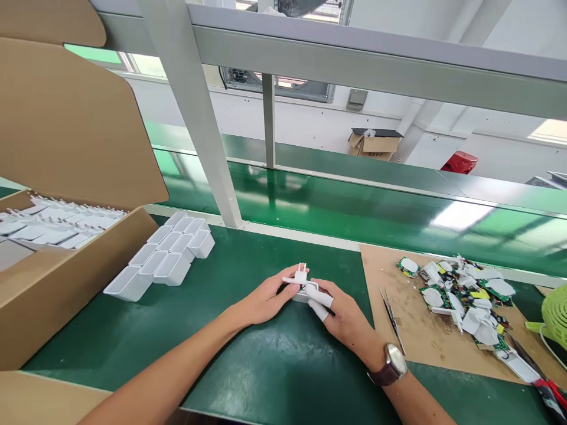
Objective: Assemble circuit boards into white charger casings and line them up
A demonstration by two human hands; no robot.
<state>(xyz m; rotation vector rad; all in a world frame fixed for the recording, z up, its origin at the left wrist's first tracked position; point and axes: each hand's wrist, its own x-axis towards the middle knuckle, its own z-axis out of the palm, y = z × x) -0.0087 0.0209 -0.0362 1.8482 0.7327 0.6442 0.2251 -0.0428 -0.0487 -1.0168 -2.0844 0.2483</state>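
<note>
Low over the middle of the green table, my two hands meet around a small white plastic charger housing (301, 298). A white plug piece (301, 276) with two prongs pointing away from me sits at its far side. My left hand (268, 300) grips the left end, thumb and fingers closed around it. White finger cots cover fingers of my right hand (349, 319), which closes on the right side of the same housing. The fingers partly hide what lies inside it.
Several open white casings (172, 273) stand in rows at left, beside a carton (84, 280) of white pronged parts (66, 221). At right, a brown board (381, 271) carries tweezers (391, 319), piled circuit boards (469, 301) and a red-handled tool (549, 389) near a green fan (556, 319).
</note>
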